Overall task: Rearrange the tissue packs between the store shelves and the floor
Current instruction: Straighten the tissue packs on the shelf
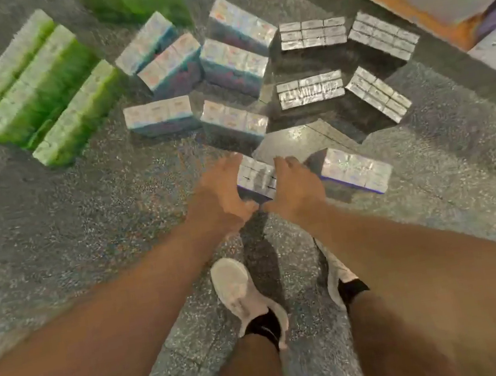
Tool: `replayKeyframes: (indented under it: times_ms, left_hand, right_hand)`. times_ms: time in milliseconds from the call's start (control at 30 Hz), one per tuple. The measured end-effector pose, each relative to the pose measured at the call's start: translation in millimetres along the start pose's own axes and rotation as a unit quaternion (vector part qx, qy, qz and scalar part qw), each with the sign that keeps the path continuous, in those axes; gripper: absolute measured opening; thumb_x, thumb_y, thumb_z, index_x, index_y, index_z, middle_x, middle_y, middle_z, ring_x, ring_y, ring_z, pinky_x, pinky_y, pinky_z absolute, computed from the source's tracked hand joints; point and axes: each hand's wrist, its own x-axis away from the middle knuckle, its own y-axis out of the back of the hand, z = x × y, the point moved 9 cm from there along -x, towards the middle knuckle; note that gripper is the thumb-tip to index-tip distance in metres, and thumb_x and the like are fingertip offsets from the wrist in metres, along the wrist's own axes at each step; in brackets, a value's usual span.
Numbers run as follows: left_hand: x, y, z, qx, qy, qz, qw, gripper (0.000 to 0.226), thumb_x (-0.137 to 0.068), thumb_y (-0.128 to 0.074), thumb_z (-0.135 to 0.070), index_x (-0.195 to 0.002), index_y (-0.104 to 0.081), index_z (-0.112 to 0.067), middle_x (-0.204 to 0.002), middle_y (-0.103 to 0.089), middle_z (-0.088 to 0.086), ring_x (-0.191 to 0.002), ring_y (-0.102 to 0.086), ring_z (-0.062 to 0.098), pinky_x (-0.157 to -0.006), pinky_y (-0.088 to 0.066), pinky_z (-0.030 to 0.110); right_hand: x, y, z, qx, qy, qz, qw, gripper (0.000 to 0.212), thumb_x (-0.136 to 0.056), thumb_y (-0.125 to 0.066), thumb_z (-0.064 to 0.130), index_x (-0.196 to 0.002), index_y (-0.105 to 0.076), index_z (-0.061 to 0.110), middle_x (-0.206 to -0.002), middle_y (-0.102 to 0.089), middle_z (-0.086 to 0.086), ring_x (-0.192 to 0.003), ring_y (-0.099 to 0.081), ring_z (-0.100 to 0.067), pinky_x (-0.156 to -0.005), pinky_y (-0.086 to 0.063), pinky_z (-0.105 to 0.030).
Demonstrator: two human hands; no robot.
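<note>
Both hands' grip: left hand (224, 188), right hand (296, 186) flank tissue pack (256, 180).

Even, moderately bright overhead light puts glare on the glossy tissue packs (312, 90); short shadows fall on the floor (115, 206). Motion blur smears the edges, with wide-angle bending.

Speckled grey terrazzo floor (100, 208). Two white knit sneakers (239, 291) with black socks (264, 322) stand on it.
</note>
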Motion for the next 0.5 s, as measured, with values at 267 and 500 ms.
replayKeyframes:
  times_ms: [267, 500]
  left_hand:
    - [-42, -66, 71, -0.002, 0.041, -0.008, 0.999, 0.093, -0.068, -0.079, -0.032, -0.148, -0.033, -0.021, -0.146, -0.038, 0.008, -0.131, -0.039, 0.027, -0.108, -0.032, 0.034]
    - [10, 22, 42, 0.002, 0.058, -0.013, 0.998, 0.105, -0.063, -0.085, -0.032, -0.15, -0.026, -0.032, -0.155, -0.026, 0.01, -0.139, -0.029, 0.031, -0.111, -0.03, 0.043]
  right_hand:
    - [-62, -80, -19, 0.038, 0.014, -0.002, 0.999, 0.076, -0.078, -0.074, 0.022, -0.139, -0.029, 0.018, -0.124, -0.051, -0.013, -0.111, -0.049, -0.038, -0.08, -0.054, -0.049]
    - [8, 34, 27, 0.026, 0.067, -0.004, 0.997, 0.068, -0.074, -0.071, 0.044, -0.132, -0.044, 0.02, -0.12, -0.057, -0.006, -0.109, -0.047, -0.032, -0.08, -0.048, -0.042]
